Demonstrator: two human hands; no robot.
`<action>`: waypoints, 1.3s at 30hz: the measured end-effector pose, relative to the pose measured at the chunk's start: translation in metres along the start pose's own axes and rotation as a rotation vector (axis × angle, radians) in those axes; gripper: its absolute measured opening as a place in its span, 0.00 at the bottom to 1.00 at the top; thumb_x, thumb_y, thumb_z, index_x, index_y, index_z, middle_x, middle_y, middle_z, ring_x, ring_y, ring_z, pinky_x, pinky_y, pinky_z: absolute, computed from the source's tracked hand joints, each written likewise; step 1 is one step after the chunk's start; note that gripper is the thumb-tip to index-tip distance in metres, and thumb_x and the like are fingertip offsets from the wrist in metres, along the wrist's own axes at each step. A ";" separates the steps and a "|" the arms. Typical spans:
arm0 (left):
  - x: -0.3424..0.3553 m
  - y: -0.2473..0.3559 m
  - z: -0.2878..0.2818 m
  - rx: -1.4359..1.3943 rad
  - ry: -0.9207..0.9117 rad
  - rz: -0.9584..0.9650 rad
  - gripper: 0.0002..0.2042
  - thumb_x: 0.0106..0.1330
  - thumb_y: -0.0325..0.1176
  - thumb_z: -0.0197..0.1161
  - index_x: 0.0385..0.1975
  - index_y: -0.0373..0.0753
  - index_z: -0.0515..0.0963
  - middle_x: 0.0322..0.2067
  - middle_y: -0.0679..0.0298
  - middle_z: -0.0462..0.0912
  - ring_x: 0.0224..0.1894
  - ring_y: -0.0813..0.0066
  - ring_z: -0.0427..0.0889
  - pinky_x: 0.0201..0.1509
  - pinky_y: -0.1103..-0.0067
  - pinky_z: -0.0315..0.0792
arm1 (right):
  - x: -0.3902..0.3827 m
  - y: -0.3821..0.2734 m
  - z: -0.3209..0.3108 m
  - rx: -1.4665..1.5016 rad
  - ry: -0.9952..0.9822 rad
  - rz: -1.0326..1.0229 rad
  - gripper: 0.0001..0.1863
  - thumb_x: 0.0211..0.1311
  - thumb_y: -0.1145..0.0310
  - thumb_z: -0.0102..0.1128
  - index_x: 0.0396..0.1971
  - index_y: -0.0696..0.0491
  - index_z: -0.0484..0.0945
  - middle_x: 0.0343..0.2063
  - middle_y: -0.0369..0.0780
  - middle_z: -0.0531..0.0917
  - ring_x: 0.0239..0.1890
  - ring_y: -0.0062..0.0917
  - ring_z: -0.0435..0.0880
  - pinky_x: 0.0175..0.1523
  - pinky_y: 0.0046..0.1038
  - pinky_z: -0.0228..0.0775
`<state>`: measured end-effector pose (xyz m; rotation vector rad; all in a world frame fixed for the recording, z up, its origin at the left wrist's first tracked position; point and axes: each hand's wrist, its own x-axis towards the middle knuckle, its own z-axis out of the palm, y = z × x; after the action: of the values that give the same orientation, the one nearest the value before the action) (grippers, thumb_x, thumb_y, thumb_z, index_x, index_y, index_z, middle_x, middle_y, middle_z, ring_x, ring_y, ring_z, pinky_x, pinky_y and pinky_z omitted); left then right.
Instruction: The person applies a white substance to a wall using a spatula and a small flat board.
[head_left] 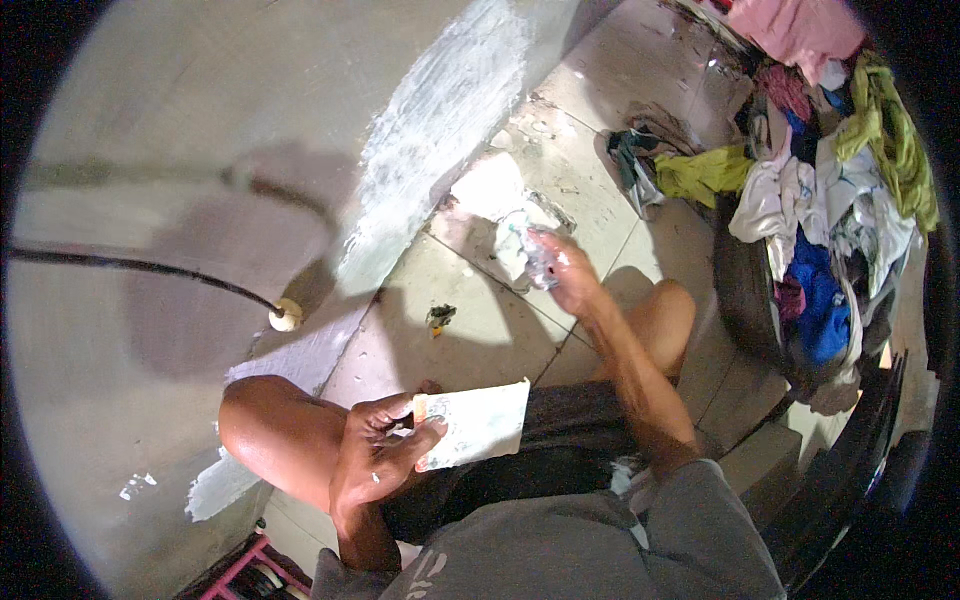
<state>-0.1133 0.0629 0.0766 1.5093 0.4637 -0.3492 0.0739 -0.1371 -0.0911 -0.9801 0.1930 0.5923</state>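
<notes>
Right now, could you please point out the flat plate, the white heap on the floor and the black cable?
Flat plate [482, 425], head view: middle of its white-smeared face.
White heap [508, 238], head view: near its middle.
Black cable [150, 267], head view: midway along its visible length.

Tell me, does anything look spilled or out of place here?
Yes: white material sits messily on the floor tiles by the right hand, like a spill; a dark scrap stands out against pale tile.
</notes>
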 end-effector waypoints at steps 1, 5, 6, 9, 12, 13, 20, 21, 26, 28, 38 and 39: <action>0.001 -0.001 0.003 -0.003 0.033 -0.006 0.01 0.55 0.21 0.57 0.24 0.32 0.74 0.17 0.70 0.73 0.19 0.88 0.66 0.22 0.88 0.61 | 0.001 0.013 0.005 0.030 0.109 -0.058 0.11 0.57 0.62 0.52 0.33 0.54 0.75 0.22 0.32 0.75 0.21 0.16 0.71 0.24 0.18 0.61; 0.000 -0.007 -0.007 -0.088 0.023 0.064 0.04 0.54 0.19 0.55 0.20 0.35 0.74 0.18 0.68 0.75 0.17 0.84 0.68 0.21 0.86 0.62 | 0.018 0.050 0.014 -0.137 0.100 -0.133 0.13 0.56 0.63 0.50 0.37 0.55 0.73 0.22 0.32 0.74 0.21 0.15 0.69 0.24 0.19 0.62; -0.001 -0.002 -0.010 -0.082 0.027 0.059 0.04 0.53 0.18 0.55 0.20 0.34 0.74 0.18 0.68 0.75 0.18 0.85 0.68 0.22 0.87 0.63 | 0.026 0.060 0.024 -0.065 0.171 -0.209 0.10 0.57 0.65 0.49 0.35 0.54 0.73 0.21 0.31 0.73 0.21 0.13 0.69 0.23 0.19 0.61; -0.008 0.003 -0.019 -0.072 0.168 0.179 0.06 0.52 0.16 0.54 0.19 0.35 0.71 0.17 0.64 0.74 0.15 0.83 0.68 0.16 0.85 0.62 | 0.041 0.075 0.054 -0.218 0.301 -0.285 0.14 0.59 0.66 0.46 0.41 0.58 0.72 0.19 0.31 0.72 0.20 0.12 0.68 0.23 0.20 0.62; -0.024 0.014 -0.026 -0.231 0.314 0.273 0.06 0.51 0.15 0.53 0.20 0.35 0.71 0.17 0.61 0.75 0.13 0.79 0.70 0.14 0.84 0.63 | 0.068 0.101 0.088 -0.454 0.527 -0.512 0.19 0.61 0.66 0.43 0.48 0.63 0.66 0.26 0.39 0.75 0.28 0.21 0.73 0.32 0.27 0.66; -0.030 0.018 -0.033 -0.243 0.336 0.236 0.07 0.51 0.14 0.52 0.20 0.35 0.71 0.17 0.60 0.75 0.13 0.78 0.71 0.13 0.84 0.63 | 0.075 0.108 0.101 -0.538 0.590 -0.576 0.21 0.61 0.67 0.42 0.50 0.64 0.64 0.29 0.42 0.76 0.32 0.25 0.74 0.36 0.29 0.67; -0.005 0.025 -0.046 -0.118 0.666 0.366 0.06 0.41 0.24 0.58 0.17 0.29 0.72 0.10 0.64 0.69 0.06 0.81 0.63 0.08 0.86 0.57 | 0.097 0.134 0.153 -0.790 0.577 -0.656 0.27 0.59 0.66 0.45 0.52 0.70 0.57 0.40 0.63 0.69 0.44 0.53 0.68 0.52 0.40 0.59; -0.002 0.026 -0.046 -0.133 0.693 0.375 0.05 0.41 0.24 0.58 0.17 0.29 0.72 0.10 0.65 0.69 0.06 0.81 0.62 0.08 0.86 0.56 | 0.088 0.143 0.155 -0.793 0.549 -0.670 0.26 0.59 0.66 0.45 0.53 0.69 0.57 0.39 0.63 0.70 0.42 0.53 0.70 0.49 0.41 0.61; -0.002 0.019 -0.065 -0.203 0.546 0.393 0.03 0.44 0.22 0.57 0.19 0.30 0.72 0.11 0.65 0.70 0.06 0.82 0.62 0.07 0.86 0.57 | 0.019 0.155 0.126 -1.025 0.348 -0.466 0.24 0.60 0.65 0.47 0.55 0.58 0.60 0.33 0.52 0.75 0.28 0.40 0.77 0.33 0.38 0.70; 0.002 0.022 -0.061 -0.187 0.476 0.370 0.02 0.45 0.21 0.57 0.20 0.32 0.73 0.12 0.65 0.71 0.07 0.82 0.63 0.08 0.86 0.58 | 0.020 0.160 0.077 -0.691 0.291 -0.339 0.20 0.60 0.64 0.47 0.51 0.55 0.66 0.30 0.42 0.76 0.21 0.27 0.75 0.23 0.29 0.68; 0.003 0.020 -0.053 -0.132 0.302 0.203 0.05 0.44 0.22 0.57 0.21 0.38 0.75 0.14 0.71 0.69 0.11 0.84 0.62 0.06 0.87 0.60 | 0.064 -0.012 -0.021 -0.128 0.080 0.212 0.10 0.56 0.66 0.53 0.34 0.55 0.76 0.25 0.35 0.78 0.23 0.20 0.75 0.23 0.23 0.67; 0.003 0.020 -0.053 -0.125 0.280 0.198 0.06 0.44 0.22 0.57 0.22 0.39 0.76 0.14 0.71 0.69 0.12 0.84 0.63 0.07 0.87 0.61 | 0.073 -0.017 -0.023 -0.125 0.076 0.219 0.08 0.56 0.67 0.53 0.30 0.54 0.77 0.23 0.35 0.78 0.21 0.20 0.75 0.20 0.22 0.66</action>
<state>-0.1046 0.1169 0.0925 1.4723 0.5404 0.0468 0.1466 -0.1355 -0.1217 -1.1115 0.3375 0.7748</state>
